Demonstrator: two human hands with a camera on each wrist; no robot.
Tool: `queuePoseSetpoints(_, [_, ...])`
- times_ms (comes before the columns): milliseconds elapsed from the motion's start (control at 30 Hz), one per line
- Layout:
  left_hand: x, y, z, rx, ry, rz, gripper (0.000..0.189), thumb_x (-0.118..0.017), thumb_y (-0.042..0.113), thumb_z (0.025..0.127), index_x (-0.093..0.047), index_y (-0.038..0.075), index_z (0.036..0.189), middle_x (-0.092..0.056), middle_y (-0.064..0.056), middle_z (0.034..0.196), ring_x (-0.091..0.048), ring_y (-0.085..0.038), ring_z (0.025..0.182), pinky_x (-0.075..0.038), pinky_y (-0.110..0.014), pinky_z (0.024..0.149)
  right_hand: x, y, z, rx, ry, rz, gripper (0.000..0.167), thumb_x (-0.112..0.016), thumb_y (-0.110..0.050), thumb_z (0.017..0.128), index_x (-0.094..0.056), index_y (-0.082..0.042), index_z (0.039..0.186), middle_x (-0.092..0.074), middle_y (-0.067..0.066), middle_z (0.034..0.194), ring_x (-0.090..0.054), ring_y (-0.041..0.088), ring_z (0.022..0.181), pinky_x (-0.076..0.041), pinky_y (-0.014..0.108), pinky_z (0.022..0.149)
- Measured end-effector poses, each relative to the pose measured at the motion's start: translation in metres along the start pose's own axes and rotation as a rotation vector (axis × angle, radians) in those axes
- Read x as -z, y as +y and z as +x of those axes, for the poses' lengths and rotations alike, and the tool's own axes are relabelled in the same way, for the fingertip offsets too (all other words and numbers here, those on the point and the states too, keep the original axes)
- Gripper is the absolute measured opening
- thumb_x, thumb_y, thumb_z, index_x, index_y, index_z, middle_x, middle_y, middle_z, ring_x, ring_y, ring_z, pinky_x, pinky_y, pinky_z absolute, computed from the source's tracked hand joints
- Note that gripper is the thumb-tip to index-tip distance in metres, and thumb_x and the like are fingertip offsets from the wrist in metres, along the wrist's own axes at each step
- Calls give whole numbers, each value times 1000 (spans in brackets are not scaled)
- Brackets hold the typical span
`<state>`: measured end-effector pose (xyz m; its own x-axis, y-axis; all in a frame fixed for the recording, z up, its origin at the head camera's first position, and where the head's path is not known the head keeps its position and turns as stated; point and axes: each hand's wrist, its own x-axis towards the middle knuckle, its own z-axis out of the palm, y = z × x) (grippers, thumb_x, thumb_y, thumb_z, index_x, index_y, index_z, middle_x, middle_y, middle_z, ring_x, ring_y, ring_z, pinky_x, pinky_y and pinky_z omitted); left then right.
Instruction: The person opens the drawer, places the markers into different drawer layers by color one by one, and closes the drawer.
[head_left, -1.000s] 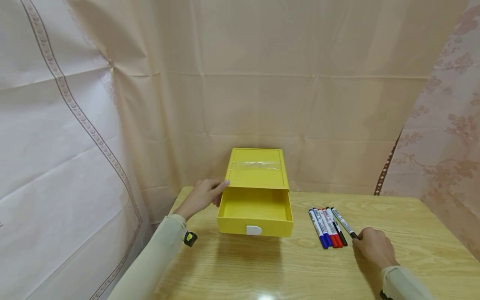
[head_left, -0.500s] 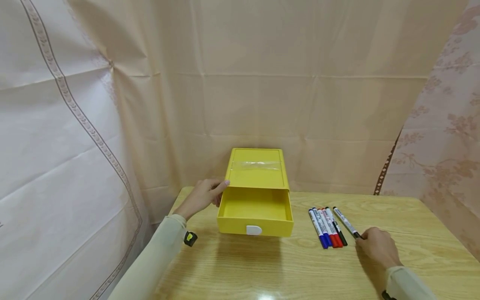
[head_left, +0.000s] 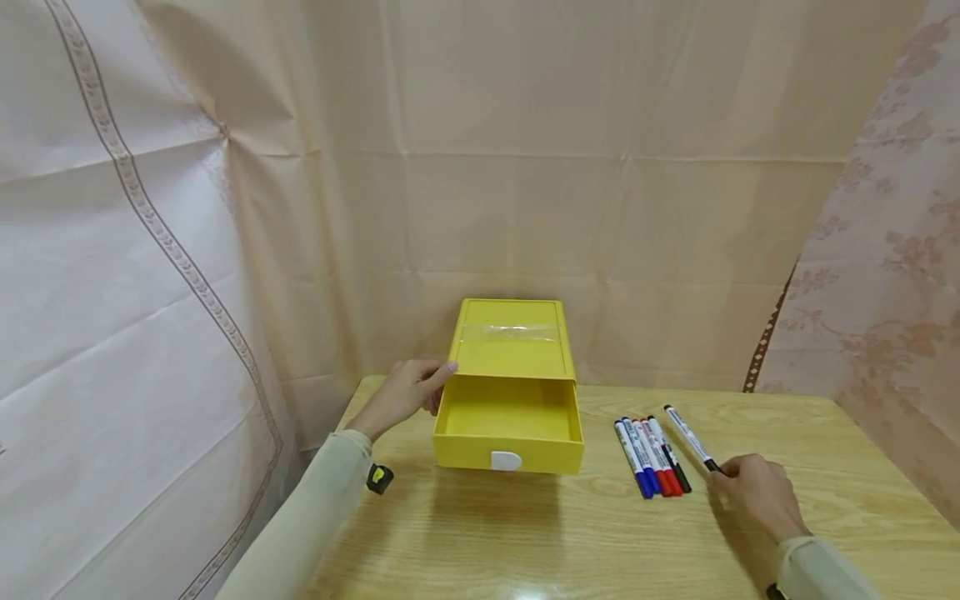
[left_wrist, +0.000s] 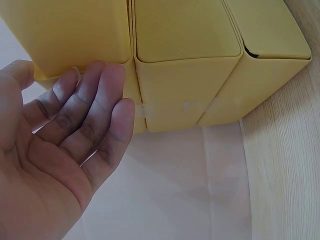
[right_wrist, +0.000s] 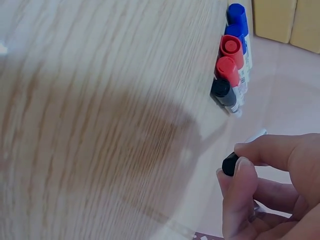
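My right hand [head_left: 757, 492] pinches a white marker [head_left: 688, 433] by its black cap [right_wrist: 230, 164], between thumb and forefinger. The marker tilts with its far end toward the back of the table, just right of a row of markers [head_left: 651, 458]. That row shows two blue caps, two red and one black. A yellow drawer cabinet [head_left: 513, 342] stands at the middle, its upper drawer [head_left: 508, 454] pulled out with nothing inside. My left hand [head_left: 408, 390] touches the cabinet's left side, thumb at the top front corner, lightly bent fingers [left_wrist: 117, 85] against the side wall.
A small black and yellow object [head_left: 380, 477] is by the left wrist. The wooden table [head_left: 600, 542] runs under everything, with a beige cloth [head_left: 510, 208] hanging behind and patterned cloth [head_left: 892, 300] at the right. Clear tape [head_left: 510, 332] crosses the cabinet top.
My right hand has shifted slightly right, taking the pinched marker away from the row, and its far end now points farther back. The left hand and cabinet stay put.
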<state>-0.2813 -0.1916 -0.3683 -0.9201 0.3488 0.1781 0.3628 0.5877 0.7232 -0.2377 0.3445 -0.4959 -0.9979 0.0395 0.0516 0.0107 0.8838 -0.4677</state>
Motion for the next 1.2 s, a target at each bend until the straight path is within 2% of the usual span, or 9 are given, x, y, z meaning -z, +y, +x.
queuePoseSetpoints(233, [0,-1,1,11,-1,-7,54,-48,55,106,-69,9,89,-67,-3,73,-69,-32,69,-59,-38,69,1,-4,1,37,32,-20,20,-74,-17,92,-78,2,94,-75,20,94,-68,44,85,-50,58,72])
queuePoseSetpoints(400, [-1,-2,1,3,0,-8,54,-48,55,106,-69,8,89,-67,-4,73,-69,-34,69,-58,-38,68,2,-7,0,39,24,-26,24,-74,-20,92,-77,3,96,-74,21,95,-67,47,87,-50,59,72])
queuePoseSetpoints(567, [-1,-2,0,-12,-1,-9,54,-48,55,107,-68,8,90,-66,-3,72,-67,-26,65,-59,-39,67,3,-10,-3,52,29,-25,24,-74,-19,93,-78,4,98,-75,21,96,-68,47,89,-51,60,73])
queuePoseSetpoints(800, [-1,-2,1,-10,-1,-23,51,-48,54,107,-68,10,90,-66,-5,73,-68,-32,68,-59,-47,70,5,-15,-3,51,42,-17,27,-74,-21,93,-77,5,101,-75,22,98,-67,48,92,-51,60,76])
queuePoseSetpoints(1033, [-1,-1,1,1,0,-19,49,-48,53,107,-71,11,97,-68,-3,77,-68,-25,68,-59,-37,67,6,-17,-3,78,61,-21,27,-75,-22,93,-77,4,99,-75,19,94,-68,48,90,-50,61,76])
queuePoseSetpoints(1200, [-1,1,0,-5,2,-26,48,-48,53,107,-70,11,95,-67,-3,76,-68,-29,69,-60,-41,69,8,-22,-5,86,45,-18,31,-74,-25,93,-77,5,102,-76,20,97,-68,47,93,-50,60,77])
